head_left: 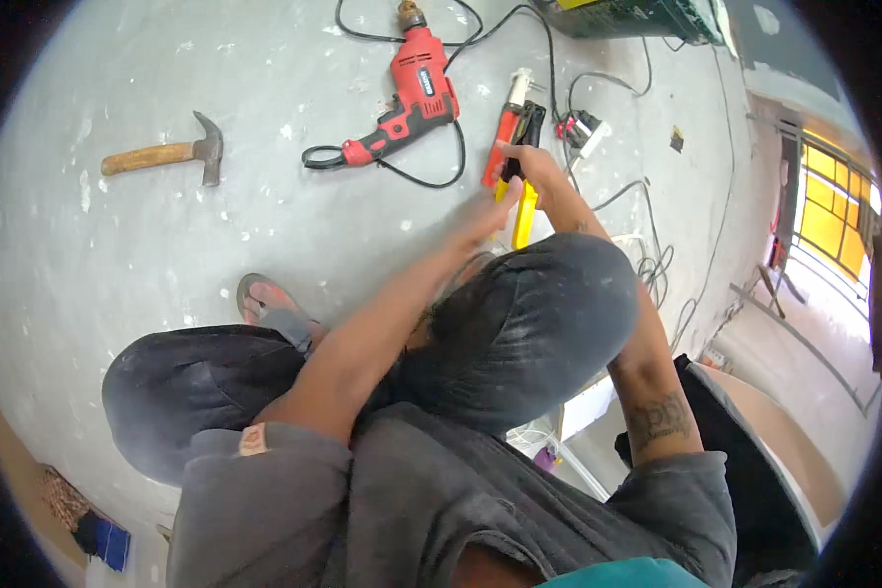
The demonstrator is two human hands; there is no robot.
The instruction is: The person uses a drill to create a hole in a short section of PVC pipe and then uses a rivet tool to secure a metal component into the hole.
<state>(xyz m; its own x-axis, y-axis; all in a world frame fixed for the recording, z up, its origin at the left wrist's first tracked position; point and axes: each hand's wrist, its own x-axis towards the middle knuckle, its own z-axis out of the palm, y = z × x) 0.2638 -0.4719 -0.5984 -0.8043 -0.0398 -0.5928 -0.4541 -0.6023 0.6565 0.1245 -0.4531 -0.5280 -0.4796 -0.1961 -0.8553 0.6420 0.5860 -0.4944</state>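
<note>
Both my hands are at a plier-like hand tool (pixel 523 223) with yellow handles and a black upper part, held in front of my knee. My right hand (pixel 535 169) grips it around the black part, from the right. Slightly blurred, my left hand (pixel 488 214) closes on the left yellow handle, its fingers partly covering it. Just beyond lies a red tool with a white end (pixel 507 122); its exact kind is unclear. A black-and-red drill (pixel 423 88) rests on the floor to the left, its bit end pointing away.
A hammer with a wooden handle (pixel 152 157) lies at the far left. Black cables (pixel 649 211) loop over the grey floor (pixel 294 225) on the right. A plug or socket cluster (pixel 585 132) sits near the tools. A dark green container (pixel 637 22) stands at the back.
</note>
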